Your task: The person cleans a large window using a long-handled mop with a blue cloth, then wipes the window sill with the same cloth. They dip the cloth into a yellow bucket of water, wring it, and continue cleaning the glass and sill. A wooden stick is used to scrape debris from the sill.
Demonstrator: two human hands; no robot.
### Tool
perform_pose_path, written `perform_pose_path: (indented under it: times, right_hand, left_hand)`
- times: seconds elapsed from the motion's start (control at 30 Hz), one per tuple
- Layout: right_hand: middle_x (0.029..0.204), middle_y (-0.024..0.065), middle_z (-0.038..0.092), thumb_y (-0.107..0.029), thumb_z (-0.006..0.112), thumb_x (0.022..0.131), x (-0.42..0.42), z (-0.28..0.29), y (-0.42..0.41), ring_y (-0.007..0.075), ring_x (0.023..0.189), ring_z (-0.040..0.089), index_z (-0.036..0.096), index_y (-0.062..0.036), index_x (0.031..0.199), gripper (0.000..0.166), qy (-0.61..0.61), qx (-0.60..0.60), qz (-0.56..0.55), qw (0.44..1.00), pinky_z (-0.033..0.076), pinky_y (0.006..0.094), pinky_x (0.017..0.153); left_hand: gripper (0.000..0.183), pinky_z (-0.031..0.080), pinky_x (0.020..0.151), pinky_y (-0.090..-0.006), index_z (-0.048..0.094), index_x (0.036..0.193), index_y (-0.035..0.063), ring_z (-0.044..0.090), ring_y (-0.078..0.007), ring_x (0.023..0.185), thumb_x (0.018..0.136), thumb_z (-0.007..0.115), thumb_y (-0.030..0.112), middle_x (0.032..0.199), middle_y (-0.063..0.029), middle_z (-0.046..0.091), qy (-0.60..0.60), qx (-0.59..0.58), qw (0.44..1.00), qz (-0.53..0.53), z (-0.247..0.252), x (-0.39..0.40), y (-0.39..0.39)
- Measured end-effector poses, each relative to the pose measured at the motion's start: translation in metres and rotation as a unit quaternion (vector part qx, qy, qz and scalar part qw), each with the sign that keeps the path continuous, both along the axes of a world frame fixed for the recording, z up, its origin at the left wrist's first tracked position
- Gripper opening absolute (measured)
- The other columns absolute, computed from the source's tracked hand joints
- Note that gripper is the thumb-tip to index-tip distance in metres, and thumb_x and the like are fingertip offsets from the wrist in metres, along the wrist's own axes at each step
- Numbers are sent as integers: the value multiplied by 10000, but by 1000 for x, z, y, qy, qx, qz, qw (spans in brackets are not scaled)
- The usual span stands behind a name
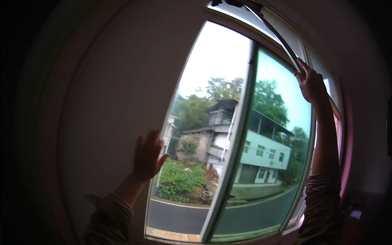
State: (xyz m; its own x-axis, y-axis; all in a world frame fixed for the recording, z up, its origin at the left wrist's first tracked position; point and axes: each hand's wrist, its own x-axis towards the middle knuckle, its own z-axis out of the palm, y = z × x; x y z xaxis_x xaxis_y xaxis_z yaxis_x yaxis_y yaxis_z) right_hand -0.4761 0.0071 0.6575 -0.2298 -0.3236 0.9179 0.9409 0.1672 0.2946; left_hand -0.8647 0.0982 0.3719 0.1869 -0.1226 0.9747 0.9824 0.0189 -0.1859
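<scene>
My right hand point(310, 80) is raised at the upper right, closed around a long, thin metal-looking pole point(283, 44). The pole slants up and left across the upper window frame. At its far end a dark, ragged head point(237, 3) lies against the upper pane, partly cut off by the picture's top edge. My left hand point(149, 156) is lifted at the lower left with its fingers spread, beside the left edge of the window opening. It holds nothing; whether the palm touches the wall point(107, 116) cannot be told.
A sliding window fills the middle, its left part showing the outdoors untinted and its right part a green-tinted pane point(266, 147). A grey upright frame bar point(228, 159) stands between them. Outside are a road, plants and buildings. A pink curtain-like edge point(347, 147) hangs at the right.
</scene>
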Motion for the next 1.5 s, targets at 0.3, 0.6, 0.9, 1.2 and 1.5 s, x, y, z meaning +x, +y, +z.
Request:
perform_pose_path:
  times: [0.3,0.6,0.9,1.2,1.5]
  right_hand:
    - [1198,173,494,-271,505,865,118,-125,-171,289,1084,503,440,-162,1259,414,49,-161,-25,985,417,367,891]
    - [734,-26,460,-355,502,842,205,-114,-195,20,506,323,408,-152,1286,497,156,-268,14,951,261,183,424]
    - [987,158,615,-313,568,813,252,-161,-181,229,904,596,533,-98,1165,414,232,-236,-8,944,443,316,796]
    - [789,193,623,-296,594,791,357,-205,-134,284,749,625,555,-76,1131,407,236,-223,17,946,456,346,683]
    - [852,190,621,-306,573,797,477,-242,-94,307,804,612,543,-99,1141,402,276,-231,6,933,455,351,709]
  left_hand:
    - [426,259,956,-490,434,1165,62,370,-301,1201,799,577,227,1311,-145,366,-5,-5,1000,20,-2,-4,-14]
    - [529,338,961,-369,411,1216,66,412,-314,1161,735,633,64,1237,-154,439,31,-47,992,-113,-16,31,-30]
    - [473,322,981,-385,434,1171,41,388,-306,1179,725,590,27,1250,-157,418,39,-105,972,-208,-8,141,-142]
    - [509,329,958,-404,427,1172,42,394,-320,1169,702,620,62,1252,-179,405,93,-160,923,-338,24,314,-146]
    - [508,370,919,-411,442,1153,40,417,-343,1133,687,642,64,1246,-178,404,141,-166,921,-324,24,407,-146]
